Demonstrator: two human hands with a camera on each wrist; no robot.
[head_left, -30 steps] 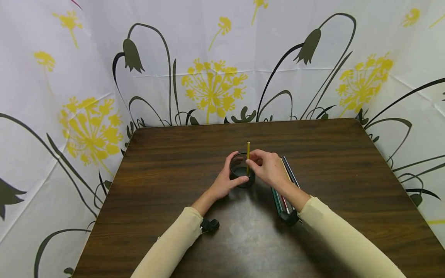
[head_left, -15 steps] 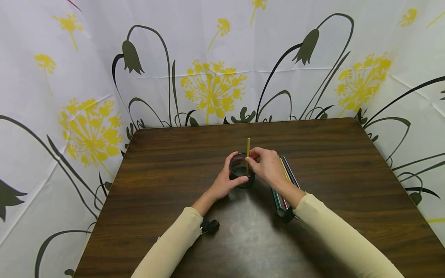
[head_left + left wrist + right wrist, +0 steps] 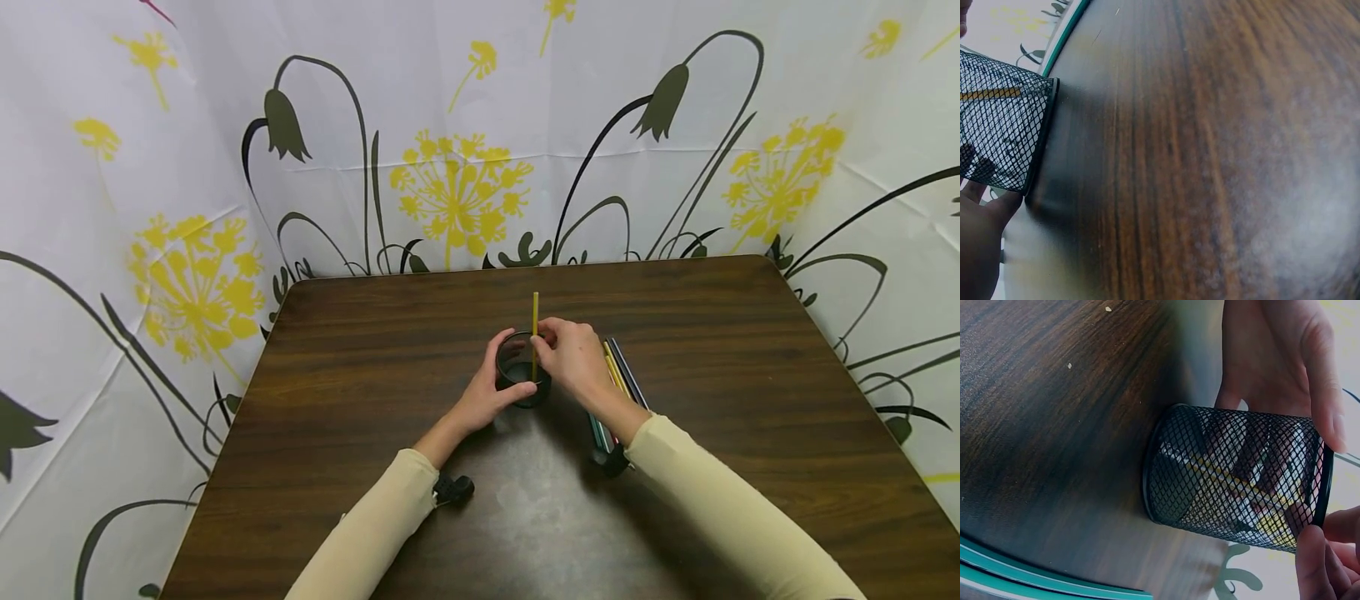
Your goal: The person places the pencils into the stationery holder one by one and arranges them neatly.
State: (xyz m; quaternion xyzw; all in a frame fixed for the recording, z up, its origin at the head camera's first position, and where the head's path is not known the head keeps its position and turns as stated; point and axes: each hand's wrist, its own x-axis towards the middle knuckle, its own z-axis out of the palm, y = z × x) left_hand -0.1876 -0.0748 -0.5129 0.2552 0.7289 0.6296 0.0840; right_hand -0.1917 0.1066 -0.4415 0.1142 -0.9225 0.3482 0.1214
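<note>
Table [image 3: 360, 358]: dark wood grain, worn pale patch near front.
Backdrop [image 3: 457, 125]: white sheet, yellow and grey flowers, wrapped round three sides.
Cup [image 3: 517, 375]: black mesh, upright mid-table.
Left hand [image 3: 487, 392]: curled round cup.
Right hand [image 3: 573, 358]: pinching yellow pencil [image 3: 535, 321], upright in cup.
Pencils [image 3: 622, 375]: flat, just right of cup.

A mesh cup [image 3: 522, 372] stood on the desk [image 3: 360, 367], near its middle. A pencil [image 3: 535, 321] stood upright in the cup, its upper part rising above the rim. The left hand [image 3: 483, 398] lay against the cup's left and near side, the right hand [image 3: 573, 358] against its right side, with the grip of its fingers on the pencil at the rim. A row of pencils [image 3: 621, 375] lay flat on the desk just right of the cup, partly under the right hand and forearm. A curtain [image 3: 465, 133] hung behind the desk.
</note>
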